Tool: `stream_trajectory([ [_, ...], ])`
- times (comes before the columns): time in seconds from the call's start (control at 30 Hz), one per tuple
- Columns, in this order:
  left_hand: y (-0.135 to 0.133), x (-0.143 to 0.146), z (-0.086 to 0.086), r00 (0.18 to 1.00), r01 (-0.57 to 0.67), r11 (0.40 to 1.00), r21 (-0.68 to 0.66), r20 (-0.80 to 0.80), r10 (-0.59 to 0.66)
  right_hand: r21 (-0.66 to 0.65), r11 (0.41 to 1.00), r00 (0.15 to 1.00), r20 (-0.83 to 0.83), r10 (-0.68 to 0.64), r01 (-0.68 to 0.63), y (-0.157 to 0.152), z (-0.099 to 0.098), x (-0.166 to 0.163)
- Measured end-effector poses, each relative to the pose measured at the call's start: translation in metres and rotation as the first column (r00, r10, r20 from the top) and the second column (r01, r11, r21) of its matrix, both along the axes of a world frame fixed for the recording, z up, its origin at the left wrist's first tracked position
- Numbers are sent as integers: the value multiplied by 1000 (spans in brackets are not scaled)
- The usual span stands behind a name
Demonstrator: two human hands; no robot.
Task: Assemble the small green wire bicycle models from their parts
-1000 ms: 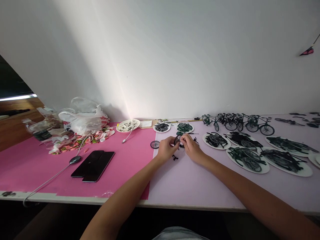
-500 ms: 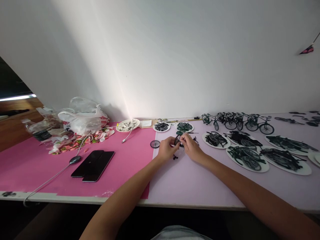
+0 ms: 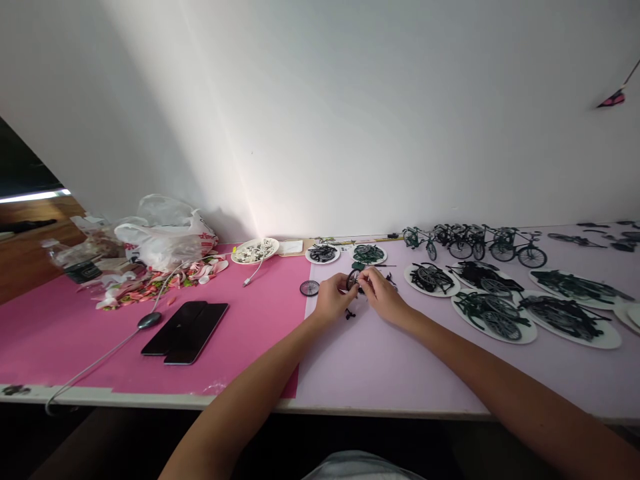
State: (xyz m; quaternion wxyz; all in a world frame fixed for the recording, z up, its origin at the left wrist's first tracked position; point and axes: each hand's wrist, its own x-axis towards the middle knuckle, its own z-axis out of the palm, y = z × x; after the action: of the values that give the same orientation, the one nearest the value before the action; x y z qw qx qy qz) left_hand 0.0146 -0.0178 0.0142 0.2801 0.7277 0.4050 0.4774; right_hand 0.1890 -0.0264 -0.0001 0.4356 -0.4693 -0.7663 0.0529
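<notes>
My left hand (image 3: 333, 299) and my right hand (image 3: 383, 294) meet over the lilac mat, fingers pinched together on a small toy bicycle wheel with a dark part (image 3: 355, 279) between them. A loose wheel (image 3: 309, 288) lies flat just left of my left hand. A tiny black piece (image 3: 350, 313) rests on the mat under my hands. Two small plates of dark parts (image 3: 323, 254) and green parts (image 3: 369, 254) stand just beyond my hands.
White plates heaped with bicycle parts (image 3: 493, 317) spread to the right, and finished toy bicycles (image 3: 510, 246) line the wall. On the pink mat lie a black phone (image 3: 185, 322), a cable (image 3: 100, 359), a bowl of pale bits (image 3: 255, 251), plastic bags (image 3: 163, 233) and pink scraps (image 3: 145, 287).
My hands stay together over the same spot, with only slight finger shifts on the wheel. Nothing else has moved.
</notes>
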Motion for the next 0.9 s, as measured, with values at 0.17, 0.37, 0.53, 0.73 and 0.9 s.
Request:
stream_trajectory([
  [0.17, 1, 0, -1, 1000, 9, 1000, -14, 26, -9, 5, 1000, 999, -39, 21, -21, -2, 4, 1],
  [0.37, 1, -1, -1, 1000, 8, 1000, -30, 29, -7, 28, 999, 999, -52, 16, -15, -2, 6, 2],
  [0.53, 2, 0, -2, 998, 10, 999, -34, 64, -8, 37, 999, 996, -82, 28, -25, -2, 5, 1],
  [0.73, 2, -1, -2, 999, -16, 1000, -13, 47, 17, 38, 999, 997, -72, 18, -15, -3, 5, 2],
  [0.9, 2, -1, -1, 1000, -13, 1000, -14, 23, 14, 54, 998, 997, -81, 16, -12, -3, 5, 2],
])
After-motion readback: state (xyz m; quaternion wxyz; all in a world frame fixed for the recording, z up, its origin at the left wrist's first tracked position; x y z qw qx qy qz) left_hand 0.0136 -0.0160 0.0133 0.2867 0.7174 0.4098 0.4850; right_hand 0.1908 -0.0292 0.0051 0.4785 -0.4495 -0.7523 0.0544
